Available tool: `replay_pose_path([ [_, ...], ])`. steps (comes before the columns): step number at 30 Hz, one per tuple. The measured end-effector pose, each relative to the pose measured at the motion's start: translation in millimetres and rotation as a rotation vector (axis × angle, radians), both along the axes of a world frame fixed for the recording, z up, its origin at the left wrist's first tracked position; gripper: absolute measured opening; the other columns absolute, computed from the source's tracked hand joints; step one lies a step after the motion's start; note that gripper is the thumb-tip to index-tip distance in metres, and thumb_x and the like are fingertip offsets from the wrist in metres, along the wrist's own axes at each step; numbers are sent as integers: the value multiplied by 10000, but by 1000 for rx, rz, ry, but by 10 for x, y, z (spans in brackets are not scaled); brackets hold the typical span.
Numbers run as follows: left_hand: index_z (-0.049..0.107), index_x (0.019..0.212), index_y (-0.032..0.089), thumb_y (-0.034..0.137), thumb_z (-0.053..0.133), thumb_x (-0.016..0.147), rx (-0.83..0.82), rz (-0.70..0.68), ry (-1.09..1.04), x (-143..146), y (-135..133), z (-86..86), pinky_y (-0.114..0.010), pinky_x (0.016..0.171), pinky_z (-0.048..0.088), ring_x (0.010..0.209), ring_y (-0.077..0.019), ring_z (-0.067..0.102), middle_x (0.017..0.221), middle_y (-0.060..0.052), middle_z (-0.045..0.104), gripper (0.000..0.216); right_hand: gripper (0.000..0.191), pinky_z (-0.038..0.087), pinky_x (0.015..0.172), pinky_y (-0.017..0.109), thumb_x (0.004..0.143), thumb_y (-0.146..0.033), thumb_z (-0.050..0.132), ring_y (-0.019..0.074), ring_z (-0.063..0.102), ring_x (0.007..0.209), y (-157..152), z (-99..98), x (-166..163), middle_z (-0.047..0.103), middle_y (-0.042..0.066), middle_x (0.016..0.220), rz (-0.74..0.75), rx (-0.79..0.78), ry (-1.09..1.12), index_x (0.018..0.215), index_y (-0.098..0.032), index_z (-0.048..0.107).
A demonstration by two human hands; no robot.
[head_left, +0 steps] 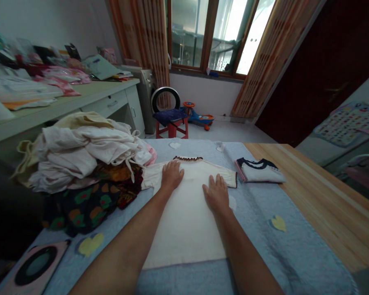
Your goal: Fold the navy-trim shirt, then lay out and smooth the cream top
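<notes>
A cream short-sleeved shirt (pixel 187 225) with a dark ruffled neckline is spread out on a light blue cloth (pixel 258 254) with heart patches. My left hand (pixel 172 174) lies flat on its upper left part, near the shoulder, fingers stretched forward. On the upper right part rests my right hand (pixel 217 192), palm down with its fingers spread. Neither hand grasps anything. Just right of the shirt's right sleeve sits a folded garment (pixel 260 171), white with a dark neckline.
Left of the shirt rises a heap of clothes (pixel 89 139), white over dark patterned fabric. A pink object with a black ring (pixel 35 266) lies at the front left corner. Beyond the table stand a red stool (pixel 172 129) and a toy ride-on car (pixel 199 116). A cluttered desk (pixel 110 94) runs along the left.
</notes>
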State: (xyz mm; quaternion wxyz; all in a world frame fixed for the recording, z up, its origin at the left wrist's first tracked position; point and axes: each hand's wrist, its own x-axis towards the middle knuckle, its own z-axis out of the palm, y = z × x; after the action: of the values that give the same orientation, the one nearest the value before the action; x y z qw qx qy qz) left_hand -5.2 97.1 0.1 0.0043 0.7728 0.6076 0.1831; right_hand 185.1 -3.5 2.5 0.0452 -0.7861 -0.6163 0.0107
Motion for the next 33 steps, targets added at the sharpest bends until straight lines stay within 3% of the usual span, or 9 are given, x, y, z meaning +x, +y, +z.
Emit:
replay_pose_path([
  [6, 584, 1204, 215, 267, 464, 918, 31, -15, -5, -19, -3, 15, -385, 1095, 312, 1296, -228, 441, 1340, -78, 576, 315, 697, 104, 1156, 476, 937, -533, 436, 376, 192, 1456, -31, -7, -61, 259, 231, 1568, -100, 48, -21, 1494, -119, 370],
  [12, 617, 1144, 204, 200, 473, 891, 84, 33, 35, -29, -54, 102, -377, 1000, 395, 1195, -261, 492, 1305, -101, 553, 292, 692, 95, 1150, 473, 936, -537, 428, 381, 208, 1448, 0, -14, -54, 265, 248, 1559, -137, 60, -13, 1490, -124, 378],
  [20, 624, 1059, 192, 170, 438, 908, -18, -59, 132, -90, -193, 104, -326, 829, 466, 979, -227, 591, 1054, -92, 615, 241, 668, 108, 1141, 488, 937, -521, 427, 380, 232, 1435, 4, -36, -21, 296, 264, 1536, -150, 122, -5, 1460, -106, 418],
  [26, 605, 1169, 188, 190, 439, 927, -51, -132, 167, -237, -520, 66, -342, 988, 422, 1166, -227, 540, 1234, -97, 618, 293, 657, 110, 1135, 501, 932, -518, 442, 381, 228, 1435, 8, -23, 1, 301, 263, 1534, -152, 113, 11, 1454, -119, 431],
  [29, 489, 1375, 209, 286, 421, 964, -92, -129, 188, -367, -679, -9, -420, 1106, 329, 1362, -261, 401, 1481, -95, 463, 423, 651, 123, 1132, 502, 933, -515, 447, 385, 239, 1431, 19, -27, 6, 318, 266, 1524, -153, 118, 7, 1451, -120, 438],
  [33, 411, 1461, 240, 457, 410, 974, -122, -106, 210, -526, -798, -109, -466, 1153, 243, 1451, -310, 270, 1570, -98, 338, 533, 656, 138, 1129, 512, 921, -511, 478, 403, 245, 1424, 23, -64, 15, 337, 267, 1511, -152, 149, 11, 1438, -107, 452],
])
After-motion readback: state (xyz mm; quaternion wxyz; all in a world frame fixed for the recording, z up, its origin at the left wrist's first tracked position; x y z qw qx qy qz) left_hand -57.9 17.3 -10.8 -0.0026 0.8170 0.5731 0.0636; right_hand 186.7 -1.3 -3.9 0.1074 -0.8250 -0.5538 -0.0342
